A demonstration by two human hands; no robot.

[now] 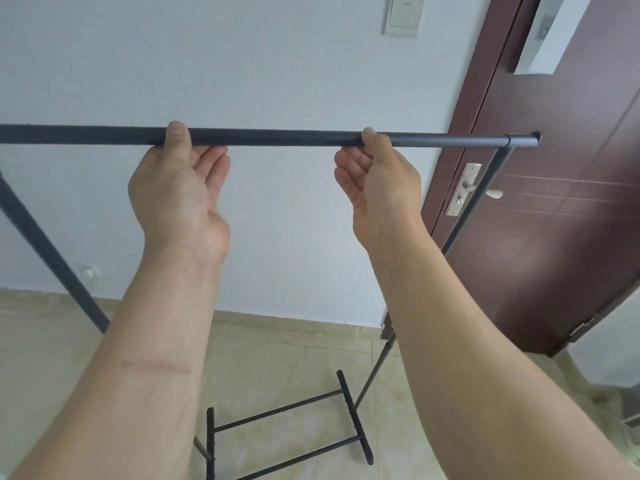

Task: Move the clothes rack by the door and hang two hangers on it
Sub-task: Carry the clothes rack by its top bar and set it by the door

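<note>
The black clothes rack's top rail [277,137] runs level across the view at chest height. My left hand [180,181] meets it left of centre, thumb hooked over the rail and fingers loosely curled just below. My right hand [375,178] holds it the same way further right. The rail's right end [523,141] reaches in front of the brown door [554,209]. The rack's right upright [460,223] slants down to its black foot frame [291,424] on the tiled floor. No hangers are in view.
A white wall [277,64] stands right behind the rack, with a light switch [403,15] up high. The door has a metal handle plate [462,188] and stands ajar at the right. The rack's left upright [45,251] slants down at the left edge.
</note>
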